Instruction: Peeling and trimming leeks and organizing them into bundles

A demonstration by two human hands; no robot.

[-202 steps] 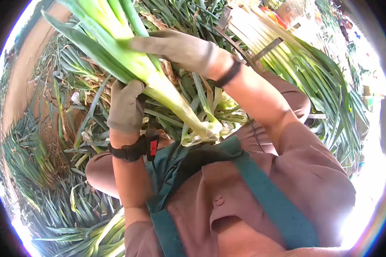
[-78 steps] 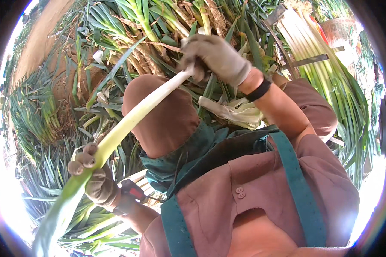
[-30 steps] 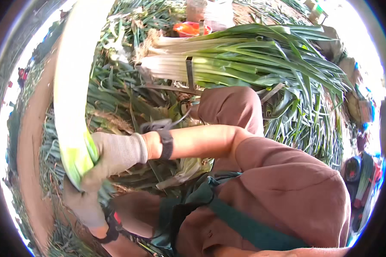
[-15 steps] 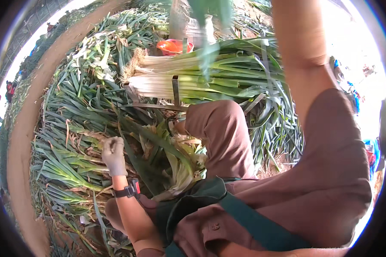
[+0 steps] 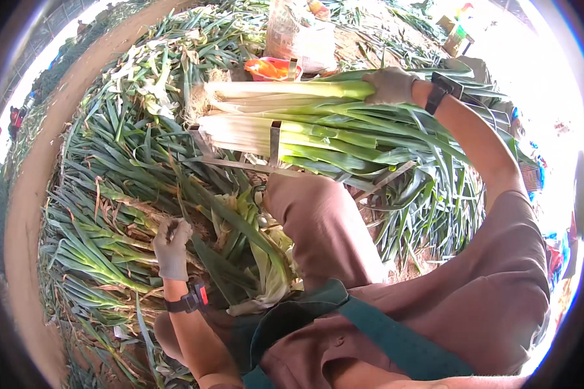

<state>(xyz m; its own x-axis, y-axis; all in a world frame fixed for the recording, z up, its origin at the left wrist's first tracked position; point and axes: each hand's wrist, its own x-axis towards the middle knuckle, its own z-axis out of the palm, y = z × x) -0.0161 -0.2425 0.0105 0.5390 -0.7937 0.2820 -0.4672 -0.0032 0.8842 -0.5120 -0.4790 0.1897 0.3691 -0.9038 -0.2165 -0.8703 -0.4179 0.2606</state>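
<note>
My right hand [image 5: 390, 85], in a pale grey work glove, grips a leek [image 5: 292, 89] where its pale stalk turns green. That leek lies along the far side of a bundle of trimmed leeks [image 5: 240, 127], whose roots point left and leaves trail right. A metal rack [image 5: 274, 144] with upright posts cradles the bundle. My left hand [image 5: 171, 243], also gloved, is closed with curled fingers above a heap of untrimmed leeks [image 5: 120, 249]. Whatever those fingers hold, if anything, cannot be made out. Peeled leaves [image 5: 266, 262] lie between that hand and my bent knee.
Behind the bundle stand an orange-red basin [image 5: 271, 69] and a whitish sack [image 5: 298, 42]. Loose leek leaves [image 5: 152, 84] cover the ground at the far left. A bare earth strip [image 5: 36, 194] curves along the left side. My knee [image 5: 324, 227] is close to the rack.
My right arm has come down from a raised position, and its hand now rests on the bundle with a leek laid there. My left hand has barely moved.
</note>
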